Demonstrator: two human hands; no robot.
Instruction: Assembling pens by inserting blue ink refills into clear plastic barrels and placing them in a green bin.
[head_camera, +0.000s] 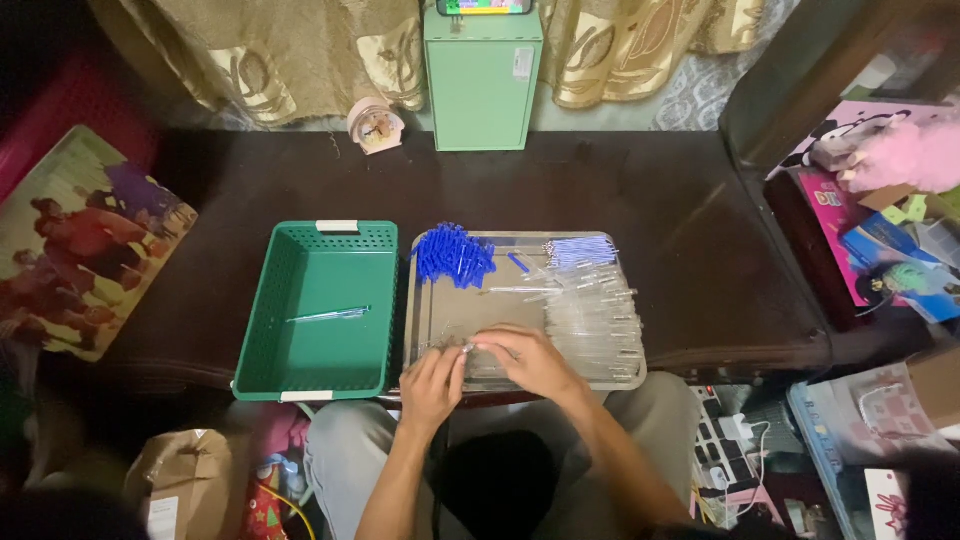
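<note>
Both hands, left & right, pinching a small clear part over tray, fingers closed; parts sorted by kind, bin alongside.

Both hands are meeting over the near edge of the metal tray, lower centre of frame. Left hand and right hand are pinching a small clear pen part between fingertips. Clear pen barrels are lying piled on the tray's right side, blue caps heaped at its upper left.
</note>
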